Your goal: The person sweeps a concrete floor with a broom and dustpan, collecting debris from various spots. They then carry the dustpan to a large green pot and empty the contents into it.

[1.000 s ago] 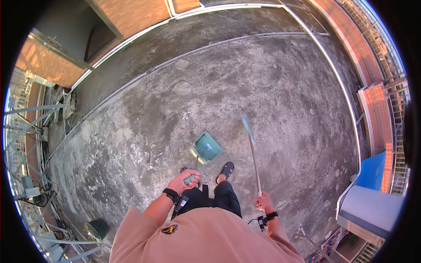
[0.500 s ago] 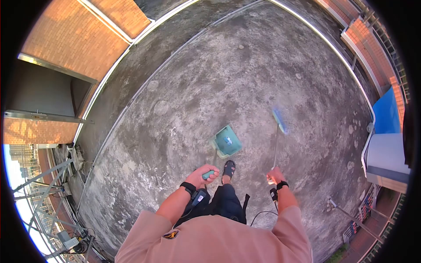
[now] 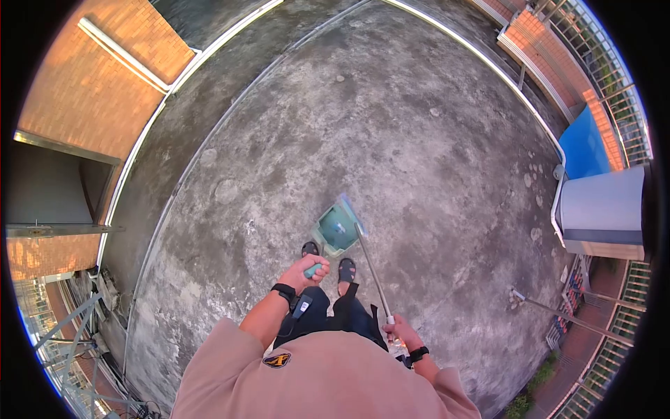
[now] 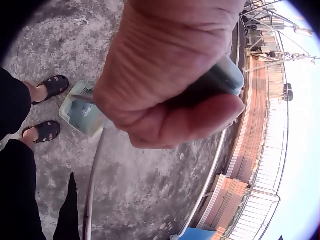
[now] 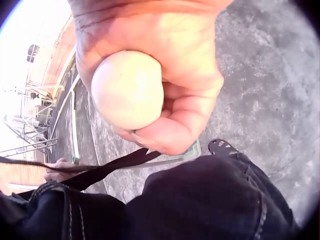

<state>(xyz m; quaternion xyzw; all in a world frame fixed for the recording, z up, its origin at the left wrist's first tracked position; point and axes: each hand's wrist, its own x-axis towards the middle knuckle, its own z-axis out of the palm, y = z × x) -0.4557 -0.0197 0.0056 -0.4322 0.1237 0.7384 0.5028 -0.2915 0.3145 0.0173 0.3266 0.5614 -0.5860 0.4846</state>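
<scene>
My left hand [image 3: 305, 274] grips the green handle end [image 3: 313, 270] of a long-handled dustpan [image 3: 340, 247]. The pale green pan lies in front of my feet with a small bluish-white scrap [image 3: 338, 227] in it. My right hand [image 3: 405, 334] holds a broom by its stick [image 3: 375, 272], close to the top. A white rounded cap [image 5: 127, 90] pokes out of that fist in the right wrist view. The blurred broom head [image 3: 350, 209] overlaps the pan's far right edge. In the left wrist view, the stick [image 4: 95, 175] slants to the pan [image 4: 80, 117], partly hidden by my left hand.
Rough grey concrete [image 3: 433, 174] spreads all around. My sandalled feet [image 3: 346, 269] stand right behind the pan. A brick wall with a doorway [image 3: 56, 181] is at the left, a grey box-like unit [image 3: 604, 206] and blue sheet [image 3: 586, 146] at the right. A metal pole [image 3: 565, 315] lies lower right.
The broom head has swung in from the right, away from the pan, to the pan's edge. My right hand has come lower and closer to my body. The left keeps its grip.
</scene>
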